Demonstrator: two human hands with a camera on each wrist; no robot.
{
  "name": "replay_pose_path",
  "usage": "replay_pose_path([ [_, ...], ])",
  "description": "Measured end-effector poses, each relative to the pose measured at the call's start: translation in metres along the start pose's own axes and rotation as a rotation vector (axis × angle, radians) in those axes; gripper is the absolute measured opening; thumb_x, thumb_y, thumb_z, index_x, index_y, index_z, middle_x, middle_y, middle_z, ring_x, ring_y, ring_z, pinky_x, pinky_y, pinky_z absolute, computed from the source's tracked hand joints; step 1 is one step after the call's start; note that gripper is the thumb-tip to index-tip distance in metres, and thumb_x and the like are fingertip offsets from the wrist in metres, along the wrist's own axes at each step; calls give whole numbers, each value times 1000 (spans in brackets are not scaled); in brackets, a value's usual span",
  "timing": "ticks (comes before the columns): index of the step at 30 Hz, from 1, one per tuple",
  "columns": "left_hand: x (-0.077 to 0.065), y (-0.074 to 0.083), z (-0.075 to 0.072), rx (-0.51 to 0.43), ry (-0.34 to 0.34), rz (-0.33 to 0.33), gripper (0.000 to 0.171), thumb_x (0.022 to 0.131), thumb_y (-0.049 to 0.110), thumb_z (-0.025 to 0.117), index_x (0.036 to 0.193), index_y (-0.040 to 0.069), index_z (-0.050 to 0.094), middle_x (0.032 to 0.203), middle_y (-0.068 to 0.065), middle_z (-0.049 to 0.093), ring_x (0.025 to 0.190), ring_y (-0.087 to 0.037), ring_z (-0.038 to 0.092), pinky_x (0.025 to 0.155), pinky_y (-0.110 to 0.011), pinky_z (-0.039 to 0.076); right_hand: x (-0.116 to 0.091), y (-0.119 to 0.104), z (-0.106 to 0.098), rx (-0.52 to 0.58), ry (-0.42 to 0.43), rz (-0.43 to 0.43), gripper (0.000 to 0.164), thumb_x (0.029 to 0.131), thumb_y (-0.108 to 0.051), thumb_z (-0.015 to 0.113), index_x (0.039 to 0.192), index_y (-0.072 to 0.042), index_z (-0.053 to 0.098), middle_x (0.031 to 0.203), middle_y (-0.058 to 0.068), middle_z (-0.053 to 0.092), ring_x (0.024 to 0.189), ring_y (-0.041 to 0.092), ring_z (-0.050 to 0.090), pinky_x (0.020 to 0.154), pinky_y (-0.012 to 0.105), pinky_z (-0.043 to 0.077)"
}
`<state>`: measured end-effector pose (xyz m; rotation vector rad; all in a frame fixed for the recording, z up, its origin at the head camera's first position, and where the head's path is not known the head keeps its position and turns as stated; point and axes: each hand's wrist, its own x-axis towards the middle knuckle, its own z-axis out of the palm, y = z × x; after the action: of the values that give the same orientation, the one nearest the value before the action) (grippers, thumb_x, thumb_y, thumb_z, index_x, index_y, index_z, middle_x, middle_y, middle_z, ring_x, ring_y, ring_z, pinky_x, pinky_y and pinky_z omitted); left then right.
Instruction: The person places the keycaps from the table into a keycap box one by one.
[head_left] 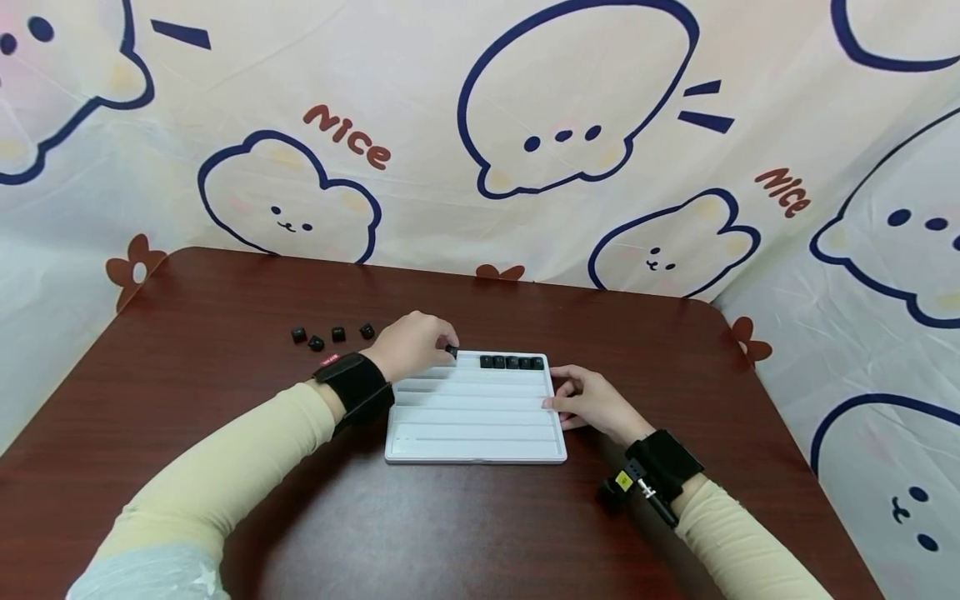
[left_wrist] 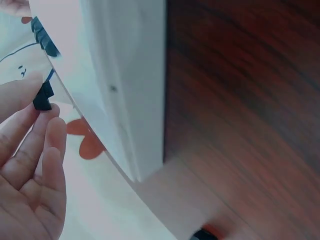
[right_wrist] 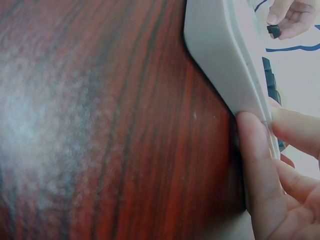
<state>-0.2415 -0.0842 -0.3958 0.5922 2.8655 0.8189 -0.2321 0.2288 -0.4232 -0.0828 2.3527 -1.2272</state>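
My left hand (head_left: 412,345) pinches a small black keycap (left_wrist: 42,98) between thumb and fingertips. It is over the back left part of a white ridged tray (head_left: 477,432). In the right wrist view the held keycap (right_wrist: 273,31) appears just clear of the tray. Several black keycaps (head_left: 512,362) stand side by side in the tray's rearmost row, toward the right end. At the tray's right edge, my right hand (head_left: 592,405) grips the rim, with its fingers (right_wrist: 257,145) against the side wall. The other rows of the tray hold no keycaps.
Several loose black keycaps (head_left: 338,334) lie on the dark brown table (head_left: 360,533), to the left of the tray beyond the left wrist. A printed white cloth (head_left: 420,217) hangs behind the table and along its sides. Both wrists wear black bands.
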Motion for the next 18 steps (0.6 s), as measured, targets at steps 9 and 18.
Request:
replay_pose_path([
  [9,11,18,8,18,-21,-1,18,92,17,80,109,11,79,108,-4,74,94,-18,65,87,-35,55,-1,-1,1,4,-1,0,63,94,-5,74,149,4,43,95,12,60,72,16,64,66,31,60],
  [18,16,21,15,31,-27,37,15,91,13,80,106,10,79,104,-5,74,92,-18,65,85,-36,56,-1,-1,1,20,-10,-10,64,94,-4,74,149,5,43,94,12,59,73,16,63,66,31,60],
])
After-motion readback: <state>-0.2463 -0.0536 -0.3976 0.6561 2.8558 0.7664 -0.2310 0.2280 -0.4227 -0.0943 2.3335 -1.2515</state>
